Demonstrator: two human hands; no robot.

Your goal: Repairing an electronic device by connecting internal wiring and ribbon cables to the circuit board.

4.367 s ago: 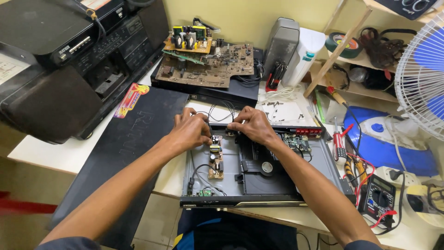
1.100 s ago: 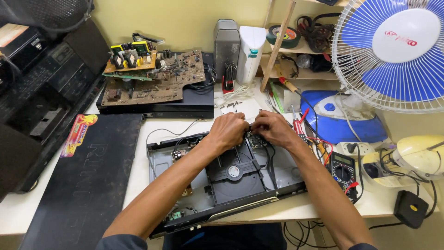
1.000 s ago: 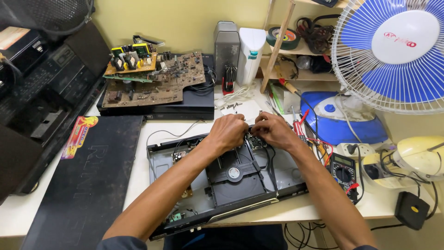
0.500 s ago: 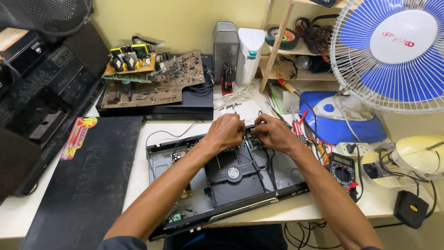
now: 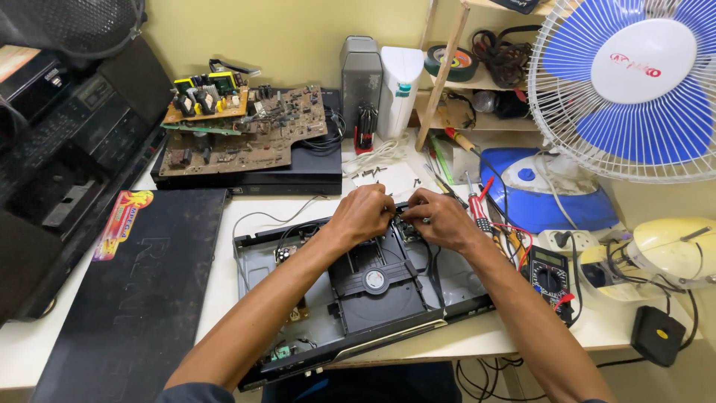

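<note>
An opened disc player (image 5: 261, 257) lies on the white table with its black disc tray (image 5: 377, 283) in the middle. My left hand (image 5: 364, 213) and my right hand (image 5: 440, 220) are close together over the player's far right corner. Their fingertips pinch at a small green circuit board (image 5: 407, 227) there. What exactly the fingers grip is hidden by the hands. A small brown board (image 5: 286, 254) with wires sits at the player's far left.
A black metal cover (image 5: 127, 298) lies left. Bare circuit boards (image 5: 239, 127) are stacked on a black device behind. A multimeter (image 5: 548, 272), a blue-and-white fan (image 5: 634, 82), screwdrivers (image 5: 477, 205) and a wooden shelf (image 5: 462, 82) crowd the right. A black stereo (image 5: 60, 142) stands far left.
Over four seconds the view swung right and both hands moved from the player's middle to its far right corner. In the last second the hands barely shift.
</note>
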